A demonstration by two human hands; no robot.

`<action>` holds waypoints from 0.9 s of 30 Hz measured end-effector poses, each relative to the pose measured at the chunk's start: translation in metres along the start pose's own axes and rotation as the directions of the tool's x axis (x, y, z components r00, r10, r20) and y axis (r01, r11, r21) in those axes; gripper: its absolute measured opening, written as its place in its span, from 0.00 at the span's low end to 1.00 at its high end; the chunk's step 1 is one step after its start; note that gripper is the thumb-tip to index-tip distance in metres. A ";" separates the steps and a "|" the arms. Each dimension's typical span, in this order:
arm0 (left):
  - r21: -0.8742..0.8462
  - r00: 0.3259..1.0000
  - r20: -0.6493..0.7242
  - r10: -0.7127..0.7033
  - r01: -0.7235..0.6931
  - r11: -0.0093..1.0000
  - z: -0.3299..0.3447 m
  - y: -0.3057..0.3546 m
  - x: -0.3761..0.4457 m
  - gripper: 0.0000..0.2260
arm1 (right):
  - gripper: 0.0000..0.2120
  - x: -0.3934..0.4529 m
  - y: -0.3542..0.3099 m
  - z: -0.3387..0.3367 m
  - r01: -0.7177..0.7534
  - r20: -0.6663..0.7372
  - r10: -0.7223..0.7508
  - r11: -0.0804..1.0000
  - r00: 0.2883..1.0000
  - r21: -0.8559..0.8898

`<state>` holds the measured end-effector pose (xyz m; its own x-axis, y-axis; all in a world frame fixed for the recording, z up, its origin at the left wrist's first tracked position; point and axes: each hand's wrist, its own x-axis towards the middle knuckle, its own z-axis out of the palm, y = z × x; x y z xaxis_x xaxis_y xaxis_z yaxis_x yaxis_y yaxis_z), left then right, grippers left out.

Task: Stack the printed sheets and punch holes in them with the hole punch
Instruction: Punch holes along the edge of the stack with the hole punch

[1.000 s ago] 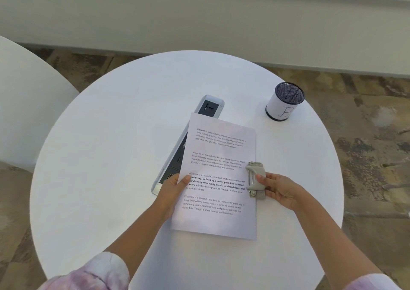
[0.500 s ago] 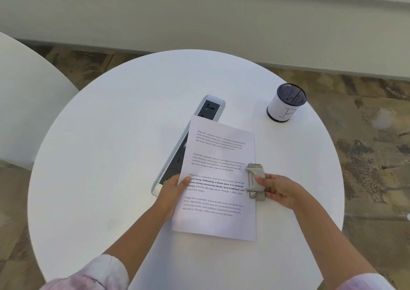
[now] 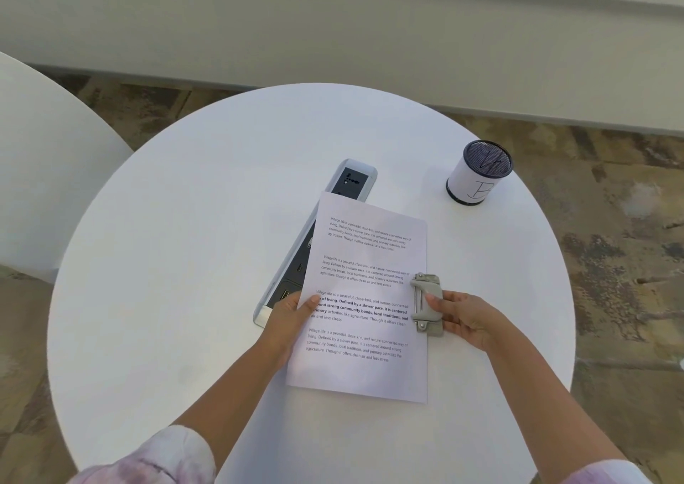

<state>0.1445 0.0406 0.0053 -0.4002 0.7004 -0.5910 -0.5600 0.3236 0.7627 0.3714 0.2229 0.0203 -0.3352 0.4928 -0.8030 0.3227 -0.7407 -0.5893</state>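
Now the printed sheets (image 3: 364,298) lie as one squared stack near the middle of the round white desk (image 3: 185,261), tilted a little so the top edge leans toward 1 o'clock; four blocks of text show on the top page, the third partly in bold. The stack's upper left part covers a long grey power strip (image 3: 353,182) set in the desk, whose far end with a dark socket shows at 12 o'clock of the stack.

The left hand (image 3: 287,317) rests on the stack's left edge at 9 o'clock, thumb laid flat on the paper and pressing it down; the other fingers are hidden under or beside the sheets, so I cannot tell how far they curl.

The hole punch (image 3: 425,304) (a small grey metal one) sits on the right edge of the stack at 3 o'clock, its mouth over the margin; the right hand (image 3: 468,320) grips it from the right, fingers (image 3: 435,303) closed over the lever's top and the palm behind its body.

A white cylindrical pen holder (image 3: 477,172) with a dark mesh rim stands well apart at 1 o'clock, near the desk's edge; pale tie-dye sleeves (image 3: 155,461) show at the bottom of the view; part of a second white desk (image 3: 40,172) appears at 9 o'clock.
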 end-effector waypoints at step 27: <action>-0.067 0.998 0.045 -0.048 0.051 0.996 -0.013 0.007 -0.009 0.06 | 0.08 -0.024 -0.027 -0.019 0.048 0.030 -0.050 0.995 0.998 0.089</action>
<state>0.1348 0.0280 0.0124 -0.3402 0.7118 -0.6145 -0.6268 0.3155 0.7124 0.3880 0.2397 0.0534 -0.3772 0.5157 -0.7693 0.2264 -0.7541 -0.6165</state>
